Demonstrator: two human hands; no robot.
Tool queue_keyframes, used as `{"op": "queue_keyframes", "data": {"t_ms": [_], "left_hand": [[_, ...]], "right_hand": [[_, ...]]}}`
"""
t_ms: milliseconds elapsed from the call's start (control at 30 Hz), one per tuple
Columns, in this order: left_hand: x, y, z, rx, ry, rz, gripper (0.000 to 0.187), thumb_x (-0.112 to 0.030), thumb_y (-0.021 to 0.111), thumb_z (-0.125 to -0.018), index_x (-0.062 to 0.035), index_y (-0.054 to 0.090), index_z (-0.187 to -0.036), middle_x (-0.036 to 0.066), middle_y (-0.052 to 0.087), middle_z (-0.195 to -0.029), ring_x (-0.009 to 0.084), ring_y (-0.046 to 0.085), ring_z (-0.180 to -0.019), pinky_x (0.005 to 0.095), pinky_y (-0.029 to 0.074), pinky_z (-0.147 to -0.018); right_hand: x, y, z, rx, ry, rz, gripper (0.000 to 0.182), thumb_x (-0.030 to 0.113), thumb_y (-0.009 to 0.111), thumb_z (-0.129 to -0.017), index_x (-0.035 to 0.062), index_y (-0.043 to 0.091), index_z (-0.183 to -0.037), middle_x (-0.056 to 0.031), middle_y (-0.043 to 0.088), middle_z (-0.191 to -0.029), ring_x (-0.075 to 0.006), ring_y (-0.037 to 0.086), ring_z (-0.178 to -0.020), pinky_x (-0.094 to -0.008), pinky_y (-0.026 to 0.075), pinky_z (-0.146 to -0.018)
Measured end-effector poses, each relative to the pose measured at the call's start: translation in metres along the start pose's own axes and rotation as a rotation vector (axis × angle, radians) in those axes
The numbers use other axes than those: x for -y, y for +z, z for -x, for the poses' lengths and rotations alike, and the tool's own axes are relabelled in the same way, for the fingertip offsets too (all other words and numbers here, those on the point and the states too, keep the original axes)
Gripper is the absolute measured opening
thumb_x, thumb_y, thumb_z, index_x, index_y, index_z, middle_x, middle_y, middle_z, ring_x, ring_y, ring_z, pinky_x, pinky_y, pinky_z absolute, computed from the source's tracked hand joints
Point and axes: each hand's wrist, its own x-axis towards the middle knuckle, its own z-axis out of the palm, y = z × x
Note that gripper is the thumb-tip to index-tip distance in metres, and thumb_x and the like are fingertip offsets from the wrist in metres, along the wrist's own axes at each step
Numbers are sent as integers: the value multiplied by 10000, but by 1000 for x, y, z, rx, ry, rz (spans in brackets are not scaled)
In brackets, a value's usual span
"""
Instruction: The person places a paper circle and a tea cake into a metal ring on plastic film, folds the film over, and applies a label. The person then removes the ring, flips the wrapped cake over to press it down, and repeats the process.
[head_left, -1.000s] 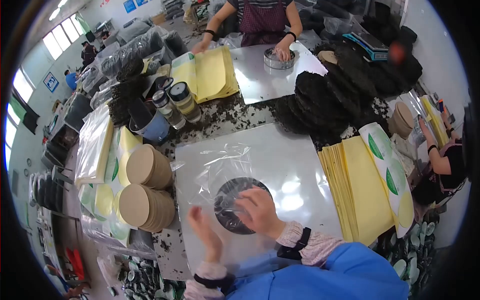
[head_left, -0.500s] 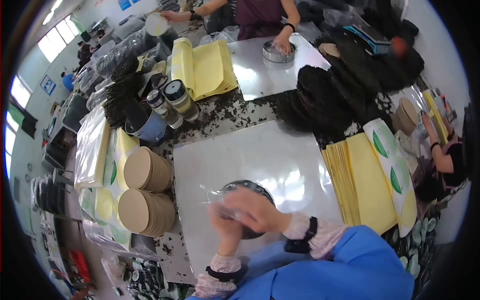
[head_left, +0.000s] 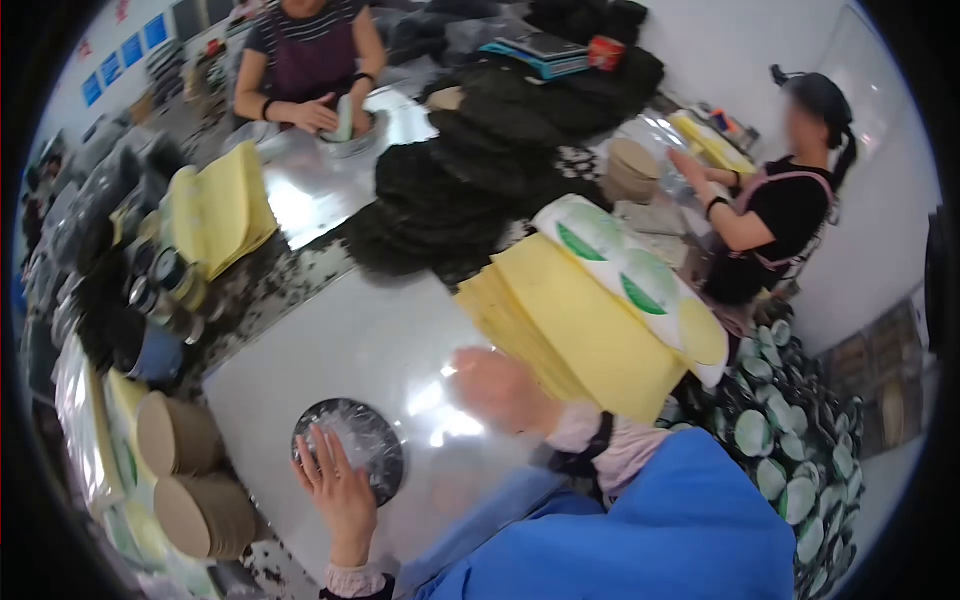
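Observation:
My left hand (head_left: 338,492) lies with spread fingers on the left part of a round dark-rimmed dish (head_left: 375,455), which has clear crinkled plastic over it. The dish rests on a shiny metal sheet (head_left: 300,350). Smeared by motion, my right hand (head_left: 497,388) is above the right side of the sheet, near the edge of a yellow paper stack (head_left: 590,315); its fingers cannot be made out. Left of the dish are two stacks of round brown discs (head_left: 205,515).
Dark sheets are piled (head_left: 450,190) behind the metal sheet. Printed plastic (head_left: 640,275) lies on the yellow paper. Jars (head_left: 178,280) and a blue cup (head_left: 158,355) stand at left. Co-workers are across the table and at right (head_left: 775,215). Green-white packets (head_left: 755,432) fill the lower right.
The view has swung right. My hands, earlier together over the dish, are now apart: the left is spread on the plastic, the right has moved toward the yellow paper.

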Motion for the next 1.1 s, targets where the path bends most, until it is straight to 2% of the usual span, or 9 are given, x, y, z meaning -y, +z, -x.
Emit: {"op": "queue_keyframes", "data": {"t_ms": [200,500,600,667,733,800,900,967,1100], "left_hand": [[1,-5,-8,114,-40,158,712,-248,615,-902,82,371,-1484,252,242,-1618,469,159,-1506,557,207,-1181],[-7,-11,-5,131,15,-40,814,-418,569,-916,109,331,-1489,288,260,-1595,487,157,-1498,572,80,-1216],[-3,-6,-5,63,13,54,841,-420,598,-905,98,310,-1501,290,274,-1588,482,162,-1497,583,88,-1212],[-5,-12,-8,93,9,39,847,-440,611,-906,64,308,-1515,276,288,-1586,473,179,-1495,585,102,-1206],[-7,-8,-7,18,20,25,792,-459,628,-904,-14,382,-1510,247,305,-1586,457,203,-1491,577,117,-1205],[-5,-6,-3,24,9,-22,751,-470,621,-909,-47,424,-1498,210,328,-1588,434,226,-1492,576,118,-1206],[-2,-2,-6,44,13,15,700,-436,600,-934,-51,432,-1494,175,364,-1576,392,263,-1488,554,160,-1205],[7,4,-6,-11,54,242,659,-403,635,-913,-66,482,-1459,157,464,-1511,369,348,-1452,543,206,-1194],[15,25,7,-151,35,623,567,-296,750,-824,-93,606,-1334,112,611,-1360,313,496,-1338,494,288,-1168]], "right_hand": [[-146,-156,138,-54,386,831,235,93,711,-834,18,725,-1056,-140,716,-1132,-338,678,-1007,-437,549,-897],[-217,-192,150,-165,1011,361,109,90,685,-889,-13,720,-892,-127,705,-772,-168,660,-692,-307,502,-666],[-324,-323,207,-1068,907,18,116,113,646,-901,56,739,-860,-34,681,-759,-159,596,-668,-320,462,-595],[-333,-398,201,-1186,758,623,291,273,521,-1027,53,713,-1025,-47,682,-804,-177,620,-707,-327,506,-635],[-246,-341,113,-935,1017,250,344,290,486,-1052,33,700,-1133,-87,725,-875,-229,661,-767,-363,546,-746],[-237,-201,105,-493,496,307,451,235,584,-1010,18,532,-1401,-124,595,-1351,-202,610,-1114,-330,509,-962],[-42,21,46,174,589,-402,791,203,747,-844,-14,377,-1508,-189,474,-1483,-359,488,-1344,-429,370,-1150],[49,48,-10,354,-36,-350,853,331,789,-756,-47,450,-1441,-292,446,-1478,-433,443,-1382,-458,375,-1151],[85,64,-46,552,-272,-302,996,604,676,-809,-94,384,-1457,-288,424,-1491,-405,416,-1404,-481,349,-1153]]}}
